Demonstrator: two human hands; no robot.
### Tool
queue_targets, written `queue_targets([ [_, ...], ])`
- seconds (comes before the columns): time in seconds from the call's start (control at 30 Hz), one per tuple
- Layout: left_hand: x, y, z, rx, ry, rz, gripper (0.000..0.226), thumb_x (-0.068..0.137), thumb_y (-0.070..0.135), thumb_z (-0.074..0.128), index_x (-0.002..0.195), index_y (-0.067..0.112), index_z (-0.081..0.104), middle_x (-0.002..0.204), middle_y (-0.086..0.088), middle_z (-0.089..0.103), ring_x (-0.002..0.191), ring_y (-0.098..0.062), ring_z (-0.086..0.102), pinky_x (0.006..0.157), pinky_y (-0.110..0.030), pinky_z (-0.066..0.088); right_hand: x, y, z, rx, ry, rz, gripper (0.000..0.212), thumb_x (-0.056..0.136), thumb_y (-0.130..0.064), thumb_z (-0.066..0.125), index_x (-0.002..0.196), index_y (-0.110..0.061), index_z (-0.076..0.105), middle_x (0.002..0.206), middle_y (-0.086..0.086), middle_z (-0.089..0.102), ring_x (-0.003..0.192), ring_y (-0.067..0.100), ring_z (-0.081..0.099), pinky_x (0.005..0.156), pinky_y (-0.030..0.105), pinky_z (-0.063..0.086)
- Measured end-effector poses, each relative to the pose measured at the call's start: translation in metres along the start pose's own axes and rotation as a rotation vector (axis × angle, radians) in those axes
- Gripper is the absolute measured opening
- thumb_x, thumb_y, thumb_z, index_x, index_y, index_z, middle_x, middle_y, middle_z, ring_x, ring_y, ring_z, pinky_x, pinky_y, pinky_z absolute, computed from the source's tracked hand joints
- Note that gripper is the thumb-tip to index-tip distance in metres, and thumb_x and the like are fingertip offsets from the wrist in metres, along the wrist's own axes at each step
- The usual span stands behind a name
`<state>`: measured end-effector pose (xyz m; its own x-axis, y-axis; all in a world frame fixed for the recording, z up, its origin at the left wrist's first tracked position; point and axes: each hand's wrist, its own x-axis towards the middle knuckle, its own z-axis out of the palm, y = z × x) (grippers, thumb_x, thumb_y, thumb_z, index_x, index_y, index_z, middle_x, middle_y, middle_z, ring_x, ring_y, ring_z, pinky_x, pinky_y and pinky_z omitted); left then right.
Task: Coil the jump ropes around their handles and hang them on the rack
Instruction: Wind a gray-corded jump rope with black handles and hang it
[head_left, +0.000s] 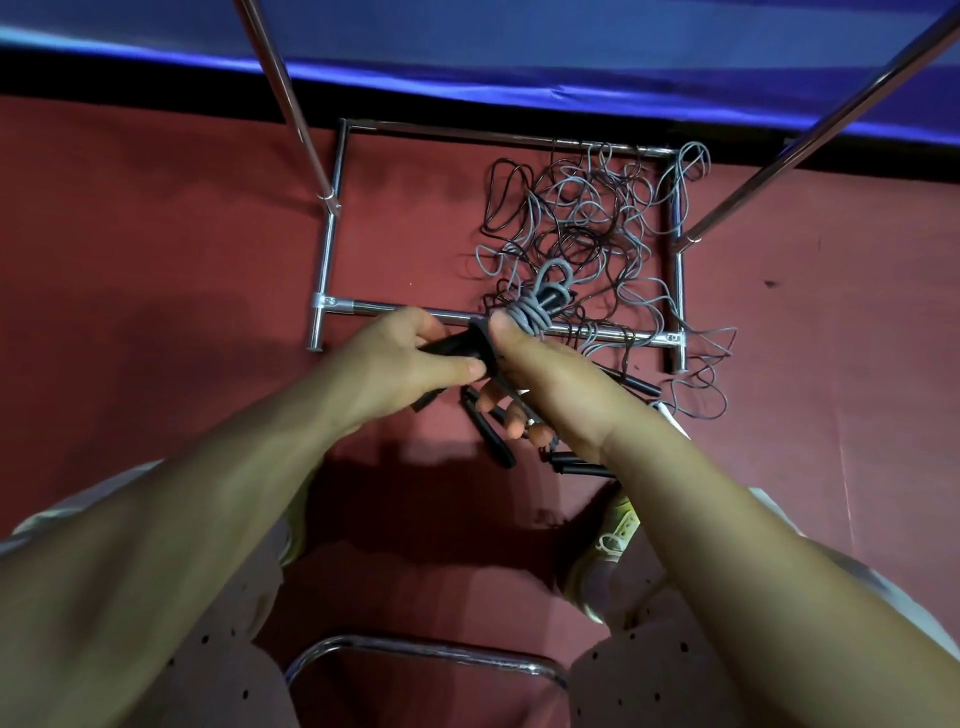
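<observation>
My left hand (400, 358) grips the black handles of a grey jump rope (527, 310) by their near end. My right hand (540, 374) holds the same bundle just beside it, thumb pressed on the grey coils wound round the handles. The far end of the handles (551, 297) sticks out past the coils. A tangled heap of grey and dark ropes (587, 223) lies on the red floor inside the rack's base frame. Several loose black handles (491, 434) lie on the floor under my hands.
The chrome rack base (326, 260) forms a rectangle on the red floor, with two slanted uprights (283, 98) rising toward me. A blue mat edge (519, 67) runs along the back. A chrome chair frame (415, 649) and my shoes (608, 545) are below.
</observation>
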<state>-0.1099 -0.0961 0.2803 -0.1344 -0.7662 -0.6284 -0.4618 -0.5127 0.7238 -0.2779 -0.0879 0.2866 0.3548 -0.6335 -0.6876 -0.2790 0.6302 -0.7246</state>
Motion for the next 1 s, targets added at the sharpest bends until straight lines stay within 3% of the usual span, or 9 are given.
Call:
queue_targets([
  [0.17, -0.002, 0.002, -0.006, 0.03, -0.023, -0.023, 0.063, 0.04, 0.053, 0.079, 0.089, 0.021, 0.057, 0.077, 0.004, 0.065, 0.07, -0.011, 0.06, 0.065, -0.029, 0.044, 0.0, 0.001, 0.002, -0.024, 0.027, -0.108, 0.044, 0.103, -0.039, 0.037, 0.074, -0.01, 0.055, 0.051, -0.005, 0.054, 0.039, 0.01, 0.04, 0.04, 0.022, 0.027],
  [0.3, -0.006, 0.002, -0.004, 0.027, -0.134, -0.027, 0.046, 0.056, 0.037, 0.086, 0.087, 0.024, 0.054, 0.074, 0.007, 0.06, 0.064, -0.009, 0.055, 0.06, -0.026, 0.042, 0.003, 0.004, 0.002, 0.028, 0.004, -0.16, 0.038, 0.098, -0.033, 0.045, 0.071, -0.007, 0.053, 0.043, -0.003, 0.046, 0.037, 0.012, 0.035, 0.043, 0.027, 0.027],
  [0.37, -0.011, 0.008, -0.003, -0.037, -0.193, -0.066, 0.037, 0.067, 0.036, 0.083, 0.09, 0.022, 0.057, 0.073, 0.004, 0.063, 0.066, -0.014, 0.06, 0.069, -0.03, 0.05, 0.005, 0.004, 0.001, 0.041, -0.011, -0.191, 0.036, 0.086, -0.037, 0.043, 0.069, -0.006, 0.051, 0.048, 0.007, 0.043, 0.037, 0.014, 0.032, 0.043, 0.028, 0.022],
  [0.43, -0.014, 0.015, -0.003, -0.178, -0.29, -0.189, 0.041, 0.073, 0.054, 0.06, 0.09, 0.018, 0.067, 0.073, -0.004, 0.071, 0.068, -0.022, 0.068, 0.078, -0.039, 0.054, 0.006, 0.004, -0.001, 0.088, 0.004, -0.21, 0.033, 0.077, -0.035, 0.04, 0.073, -0.004, 0.049, 0.056, 0.01, 0.038, 0.04, 0.014, 0.029, 0.045, 0.031, 0.018],
  [0.53, -0.016, 0.017, -0.005, -0.488, -0.469, -0.339, 0.068, 0.081, 0.068, 0.032, 0.059, 0.015, 0.069, 0.072, -0.017, 0.07, 0.068, -0.032, 0.068, 0.078, -0.043, 0.051, 0.004, 0.003, -0.004, 0.255, 0.033, -0.253, 0.023, 0.067, -0.033, 0.047, 0.072, -0.012, 0.041, 0.057, 0.002, 0.03, 0.044, 0.009, 0.024, 0.047, 0.029, 0.013],
  [0.7, -0.015, 0.007, -0.003, -0.708, -0.751, -0.282, 0.062, 0.081, 0.066, 0.03, 0.083, 0.017, 0.069, 0.068, -0.003, 0.054, 0.048, -0.012, 0.045, 0.061, -0.032, 0.052, 0.002, 0.0, -0.006, 0.347, -0.02, -0.303, 0.015, 0.072, -0.026, 0.037, 0.069, -0.012, 0.037, 0.049, -0.005, 0.033, 0.042, 0.007, 0.024, 0.048, 0.029, 0.009],
  [0.83, -0.015, 0.01, -0.007, -0.6, -0.667, -0.25, 0.061, 0.08, 0.064, 0.031, 0.076, 0.014, 0.065, 0.06, 0.0, 0.048, 0.042, -0.008, 0.027, 0.056, -0.028, 0.041, 0.003, 0.003, -0.007, 0.158, 0.008, -0.34, 0.039, 0.077, -0.04, 0.046, 0.086, -0.002, 0.048, 0.055, 0.002, 0.035, 0.046, 0.01, 0.029, 0.047, 0.027, 0.017],
  [0.93, -0.015, 0.012, -0.003, -0.466, -0.427, -0.196, 0.061, 0.091, 0.059, 0.027, 0.071, 0.012, 0.06, 0.054, -0.003, 0.049, 0.036, -0.008, 0.023, 0.052, -0.027, 0.034, 0.005, 0.006, -0.008, -0.076, 0.108, -0.3, 0.039, 0.087, -0.044, 0.037, 0.082, -0.006, 0.048, 0.06, 0.0, 0.052, 0.055, 0.015, 0.049, 0.057, 0.03, 0.04],
  [1.0, -0.015, 0.013, 0.003, -0.306, -0.259, -0.133, 0.062, 0.097, 0.054, 0.022, 0.069, 0.012, 0.058, 0.051, -0.003, 0.051, 0.033, -0.008, 0.026, 0.05, -0.026, 0.03, 0.002, 0.005, -0.006, -0.151, 0.127, -0.254, 0.037, 0.096, -0.044, 0.037, 0.083, -0.012, 0.051, 0.065, 0.001, 0.057, 0.062, 0.016, 0.053, 0.062, 0.03, 0.044],
])
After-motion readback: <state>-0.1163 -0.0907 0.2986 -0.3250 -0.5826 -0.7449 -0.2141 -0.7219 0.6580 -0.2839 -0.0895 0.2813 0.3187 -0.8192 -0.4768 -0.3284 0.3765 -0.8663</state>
